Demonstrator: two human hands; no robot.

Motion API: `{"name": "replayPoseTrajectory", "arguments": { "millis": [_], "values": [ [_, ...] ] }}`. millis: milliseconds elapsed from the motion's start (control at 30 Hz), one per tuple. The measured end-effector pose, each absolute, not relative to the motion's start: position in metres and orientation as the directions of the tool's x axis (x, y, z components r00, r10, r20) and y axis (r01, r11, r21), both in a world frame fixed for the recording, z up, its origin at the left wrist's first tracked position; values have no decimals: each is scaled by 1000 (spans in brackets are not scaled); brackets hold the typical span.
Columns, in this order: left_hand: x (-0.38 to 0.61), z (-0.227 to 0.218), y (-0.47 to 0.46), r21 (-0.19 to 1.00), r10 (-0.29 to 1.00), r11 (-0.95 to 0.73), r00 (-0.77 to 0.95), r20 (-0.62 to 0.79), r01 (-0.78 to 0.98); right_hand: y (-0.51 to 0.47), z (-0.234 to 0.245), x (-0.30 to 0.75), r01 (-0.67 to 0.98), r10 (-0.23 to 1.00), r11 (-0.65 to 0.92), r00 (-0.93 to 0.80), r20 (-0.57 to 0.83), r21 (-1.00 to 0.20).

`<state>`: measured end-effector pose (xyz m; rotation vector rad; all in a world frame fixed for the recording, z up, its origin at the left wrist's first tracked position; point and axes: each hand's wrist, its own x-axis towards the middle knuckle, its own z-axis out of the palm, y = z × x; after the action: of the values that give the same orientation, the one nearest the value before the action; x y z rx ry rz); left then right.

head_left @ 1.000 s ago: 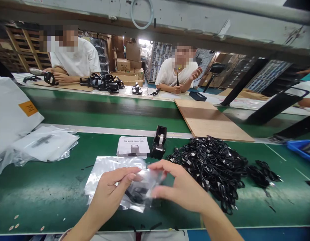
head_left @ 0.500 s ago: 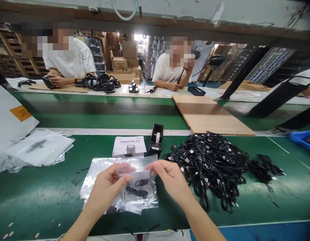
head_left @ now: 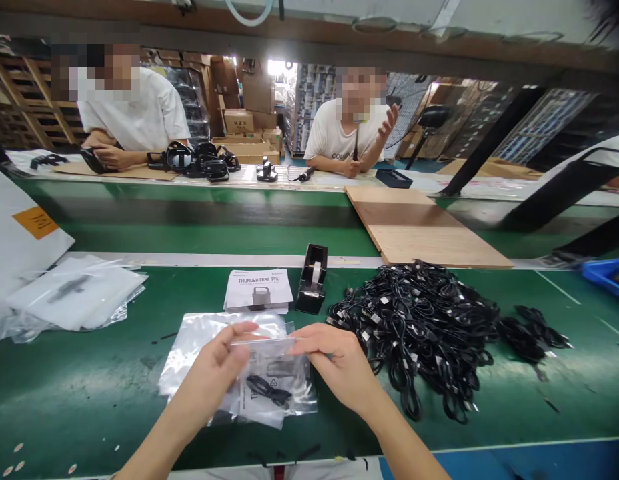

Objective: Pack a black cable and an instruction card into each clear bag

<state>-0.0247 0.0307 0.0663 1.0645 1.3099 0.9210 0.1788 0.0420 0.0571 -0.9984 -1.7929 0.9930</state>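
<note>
The left hand (head_left: 218, 363) and the right hand (head_left: 337, 360) each have a pinching grip on one clear bag's (head_left: 262, 365) top edge, probably to hold it straight. This bag, with a black cable (head_left: 269, 390) inside, is over flat bags (head_left: 184, 343) on the desk (head_left: 114, 393).

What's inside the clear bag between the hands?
The clear bag shows a bundled black cable over a printed sheet; the print beneath the cable, and anything behind the sheet, is hidden.

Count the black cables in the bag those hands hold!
1: a bundled black cable low in the clear bag, between the left hand and the right hand. Another could be hidden underneath.
</note>
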Motion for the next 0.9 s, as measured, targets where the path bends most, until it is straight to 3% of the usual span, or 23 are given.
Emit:
{"name": "replayPoseTrajectory", "arguments": {
  "millis": [100,233,367,600,900],
  "values": [
    [-16,63,29,947,969,245,-12,-248,209,46,60,182,319,941,322,-210,265,-891],
    [-14,59,26,955,985,156,-114,-131,252,74,66,187,435,970,12,215,117,-900],
    [-19,56,26,953,989,144,-76,-128,267,105,64,185,398,978,-118,204,-38,-910],
    [-28,48,26,948,987,159,-75,-144,277,89,56,164,197,974,-102,217,-59,-975],
    [-29,40,28,970,986,165,-48,-159,181,54,33,154,385,960,-69,278,45,-921]
  ]
}}
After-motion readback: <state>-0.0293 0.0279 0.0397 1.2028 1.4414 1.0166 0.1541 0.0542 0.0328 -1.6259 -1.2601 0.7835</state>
